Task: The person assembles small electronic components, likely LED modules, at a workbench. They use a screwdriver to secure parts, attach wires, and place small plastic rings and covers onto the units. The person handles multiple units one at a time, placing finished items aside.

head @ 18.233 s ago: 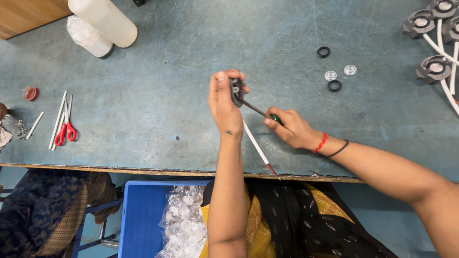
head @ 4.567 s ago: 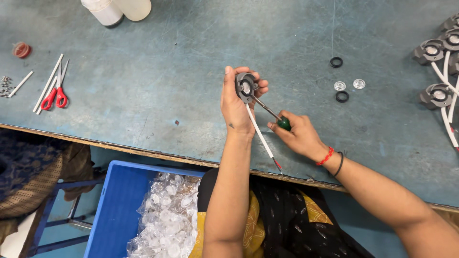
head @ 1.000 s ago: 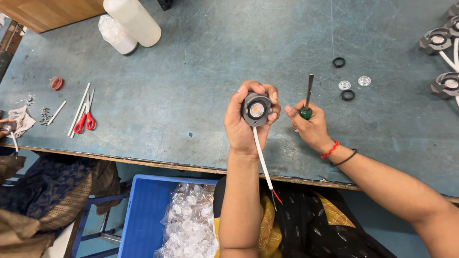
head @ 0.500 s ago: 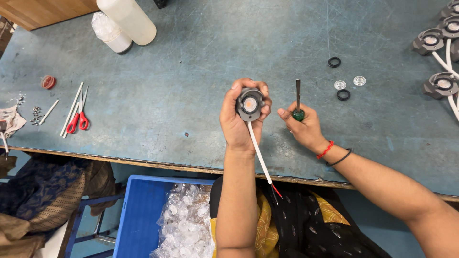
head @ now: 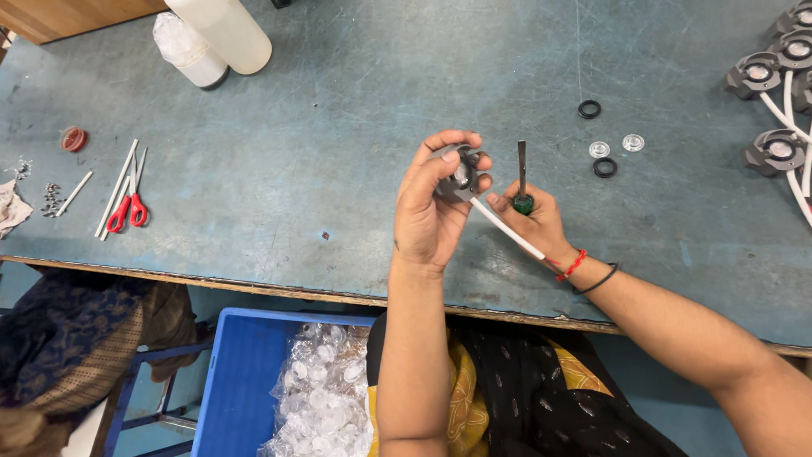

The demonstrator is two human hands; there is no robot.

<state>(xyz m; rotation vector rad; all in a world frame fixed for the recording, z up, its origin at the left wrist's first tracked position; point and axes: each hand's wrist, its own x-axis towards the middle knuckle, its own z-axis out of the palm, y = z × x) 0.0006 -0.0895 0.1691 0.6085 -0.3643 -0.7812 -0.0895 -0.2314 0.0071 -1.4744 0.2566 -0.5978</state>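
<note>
A small dark grey round housing (head: 461,176) is held up over the table (head: 355,144) in the left hand (head: 433,207), whose fingers are curled round its rim so that much of it is hidden; a pale centre shows between the fingertips, and a white cable (head: 507,230) runs from it down to the right, passing under the right hand (head: 533,222). A screwdriver (head: 522,178) with a green handle is clenched in the right hand, its dark shaft pointing straight up, just beside the housing but apart from it.

On the table beyond the hands lie two black rings (head: 589,108) and two clear lenses (head: 599,150), well apart from the hands; at the far right edge more grey housings (head: 765,151) with white cables are gathered — partly cut off by the frame. At the left lie red scissors (head: 128,211), a few white sticks (head: 116,186), small screws (head: 52,198) and a red cap (head: 74,138); at the top two white containers (head: 216,38) stand. Below the table edge a blue crate (head: 241,372) holds clear plastic pieces (head: 326,389); nothing lies between the housing and the screwdriver.
</note>
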